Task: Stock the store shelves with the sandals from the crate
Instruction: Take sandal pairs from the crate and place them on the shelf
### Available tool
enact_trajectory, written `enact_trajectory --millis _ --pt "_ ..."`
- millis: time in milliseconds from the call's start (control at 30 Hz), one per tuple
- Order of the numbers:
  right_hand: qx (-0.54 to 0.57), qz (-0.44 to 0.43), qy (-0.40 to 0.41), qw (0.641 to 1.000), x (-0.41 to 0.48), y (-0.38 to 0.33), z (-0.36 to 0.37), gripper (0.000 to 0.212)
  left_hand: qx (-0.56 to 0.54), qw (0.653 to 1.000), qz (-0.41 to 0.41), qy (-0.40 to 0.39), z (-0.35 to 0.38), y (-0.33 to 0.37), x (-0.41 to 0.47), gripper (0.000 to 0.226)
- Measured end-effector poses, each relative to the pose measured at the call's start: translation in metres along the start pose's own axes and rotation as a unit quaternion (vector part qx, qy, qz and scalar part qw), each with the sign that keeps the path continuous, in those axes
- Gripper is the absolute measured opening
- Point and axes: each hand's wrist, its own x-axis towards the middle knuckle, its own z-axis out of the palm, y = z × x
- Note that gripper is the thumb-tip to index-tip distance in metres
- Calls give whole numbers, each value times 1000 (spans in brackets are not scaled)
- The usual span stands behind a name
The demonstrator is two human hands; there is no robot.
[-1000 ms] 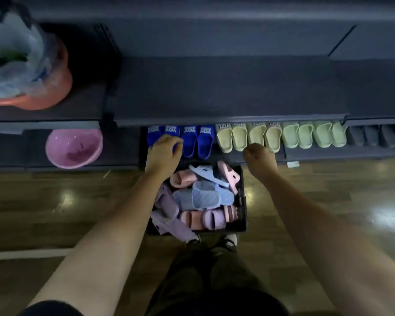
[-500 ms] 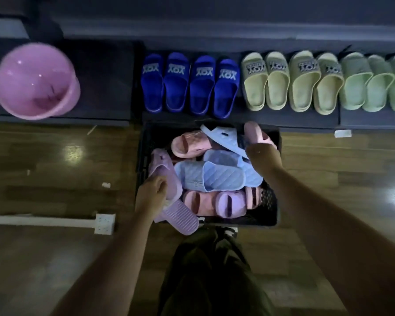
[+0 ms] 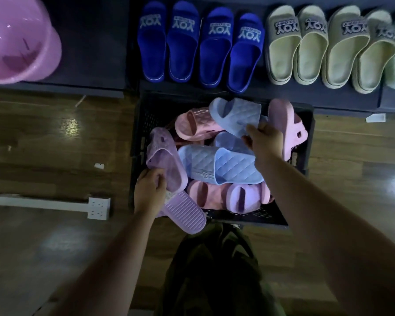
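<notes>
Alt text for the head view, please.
Over a black crate of sandals, the left hand grips purple sandals and the right hand a light blue sandal. Behind, blue sandals and pale yellow sandals line the shelf.

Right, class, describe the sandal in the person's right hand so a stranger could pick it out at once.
Find the black crate on the floor, in front of the dark blue sandals on the shelf. At its far side the right hand grips a light blue quilted sandal by one end. Its twin lies flat mid-crate; this one is lifted and tilted.
</notes>
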Motion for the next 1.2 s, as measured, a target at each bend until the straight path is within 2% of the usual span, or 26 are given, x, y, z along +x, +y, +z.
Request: enact_trajectory --millis 133,167,267,367,400,567,733,867,1033,1200 --pt "-22 -38 -56 997 -36 14 10 7 -8 1000 -18 -6 0 -4 0 17" --pt "-35 -35 -71 996 -42 17 13 9 -5 1000 -18 -8 1 -5 0 17" --pt "-73 -36 -110 991 -56 23 24 33 0 1000 -10 -7 1 -6 2 18" --pt "-173 -61 -146 972 -65 33 36 66 -11 1000 -17 -4 3 -8 3 18" --pt "-179 -66 -150 970 -68 37 38 69 -13 1000 -21 -3 4 -8 4 19" --pt "-117 -32 -99 988 -63 33 35 44 -24 999 -25 1 3 -8 5 19" --pt "-134 -49 -82 986 -68 34 19 44 -19 999 -31 -4 0 -13 2 17" --pt "-101 -65 -75 990 -79 35 0 43 -12 1000 -14 -6 -3 -14 -6 17" --pt "-109 -86 -29 990 -95 42 -27 36 32 998 -50 -4 -3 -27 -16 18" --pt "-71 -59 2 996 -107 58 -42 32 71 991 -105 33 3 -23 -24 24"
